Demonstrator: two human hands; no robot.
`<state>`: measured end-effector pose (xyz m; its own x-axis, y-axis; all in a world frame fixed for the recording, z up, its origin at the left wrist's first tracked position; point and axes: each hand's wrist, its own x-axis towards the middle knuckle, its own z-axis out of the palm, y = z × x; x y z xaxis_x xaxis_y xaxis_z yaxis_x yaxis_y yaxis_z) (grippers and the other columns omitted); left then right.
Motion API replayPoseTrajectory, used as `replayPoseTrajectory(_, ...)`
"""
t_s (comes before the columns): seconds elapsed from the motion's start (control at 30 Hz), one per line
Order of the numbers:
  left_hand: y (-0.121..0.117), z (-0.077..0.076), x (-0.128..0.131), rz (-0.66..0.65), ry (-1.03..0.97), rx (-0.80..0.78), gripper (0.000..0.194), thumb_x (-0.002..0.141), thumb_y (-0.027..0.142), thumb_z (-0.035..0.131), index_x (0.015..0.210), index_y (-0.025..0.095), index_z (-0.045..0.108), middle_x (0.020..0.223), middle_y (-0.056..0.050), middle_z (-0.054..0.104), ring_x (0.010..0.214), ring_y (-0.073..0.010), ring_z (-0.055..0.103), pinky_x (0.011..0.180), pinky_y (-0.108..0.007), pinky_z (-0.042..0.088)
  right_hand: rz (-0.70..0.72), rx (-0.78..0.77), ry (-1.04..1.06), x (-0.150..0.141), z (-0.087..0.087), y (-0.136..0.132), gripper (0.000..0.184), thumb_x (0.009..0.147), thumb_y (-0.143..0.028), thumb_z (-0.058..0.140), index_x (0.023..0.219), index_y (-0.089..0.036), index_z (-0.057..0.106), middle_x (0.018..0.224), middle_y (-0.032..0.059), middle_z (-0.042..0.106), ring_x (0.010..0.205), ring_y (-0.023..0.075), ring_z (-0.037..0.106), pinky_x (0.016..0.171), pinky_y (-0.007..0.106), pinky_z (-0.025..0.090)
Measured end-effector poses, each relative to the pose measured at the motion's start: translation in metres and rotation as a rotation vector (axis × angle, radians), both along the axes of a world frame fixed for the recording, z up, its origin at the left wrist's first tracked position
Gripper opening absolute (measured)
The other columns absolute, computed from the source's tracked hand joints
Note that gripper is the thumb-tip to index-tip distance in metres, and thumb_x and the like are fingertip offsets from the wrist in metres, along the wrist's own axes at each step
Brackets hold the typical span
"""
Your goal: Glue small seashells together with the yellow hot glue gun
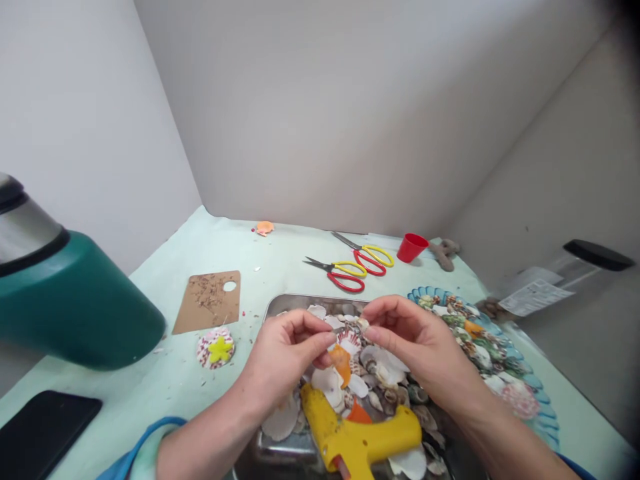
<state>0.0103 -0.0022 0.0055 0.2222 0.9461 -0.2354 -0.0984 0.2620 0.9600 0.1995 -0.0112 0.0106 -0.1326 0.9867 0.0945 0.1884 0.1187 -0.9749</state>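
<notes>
Both hands are raised over a metal tray (287,301) heaped with seashells (385,367). My right hand (417,340) pinches a small pale shell (363,324) between thumb and forefinger. Close to it, my left hand (295,343) is closed in a pinch, with a thin greyish bit showing at its fingertips, too small to name. The two hands' fingertips are a short gap apart. Below them a yellow hot glue gun (367,437) lies across the shells at the near side of the tray.
Two pairs of scissors (345,275) and a red cup (413,247) lie behind the tray. A blue scalloped dish (543,393) of shells is at right. On the left are a green bottle (75,300), a phone (47,433), brown cardboard (210,303) and a round shell piece (215,348).
</notes>
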Motion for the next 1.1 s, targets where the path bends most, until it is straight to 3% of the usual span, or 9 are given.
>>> replayPoseTrajectory(0.2,-0.003,0.004,0.001,-0.012,-0.003,-0.024,0.014,0.067,0.021,0.072,0.068,0.013,0.061,0.05,0.001,0.064,0.048,-0.0078,0.056,0.05,-0.016,0.045,-0.049,0.384,-0.386,-0.005,0.003,-0.01,0.018,0.083,-0.014,0.062,0.098,-0.024,0.057,0.088,-0.0027,0.06,0.076,0.0114,0.055,0.071,0.025,0.043)
replayPoseTrajectory(0.47,-0.006,0.004,0.002,-0.024,-0.033,-0.031,0.013,0.064,0.02,0.073,0.067,0.013,0.063,0.053,0.0,0.065,0.049,-0.0095,0.059,0.052,-0.019,0.048,0.035,0.661,-0.589,-0.006,0.0,-0.011,0.02,0.085,-0.011,0.057,0.103,-0.019,0.056,0.093,0.0046,0.062,0.083,0.0175,0.056,0.076,0.032,0.044)
replayPoseTrajectory(1.1,-0.005,0.004,0.0,-0.066,-0.039,-0.017,0.011,0.066,0.02,0.073,0.067,0.013,0.065,0.052,-0.002,0.066,0.05,-0.0107,0.059,0.053,-0.02,0.048,0.085,0.702,-0.617,-0.007,-0.002,-0.011,0.02,0.085,-0.009,0.057,0.101,-0.02,0.056,0.093,0.0046,0.063,0.087,0.0194,0.055,0.076,0.035,0.042)
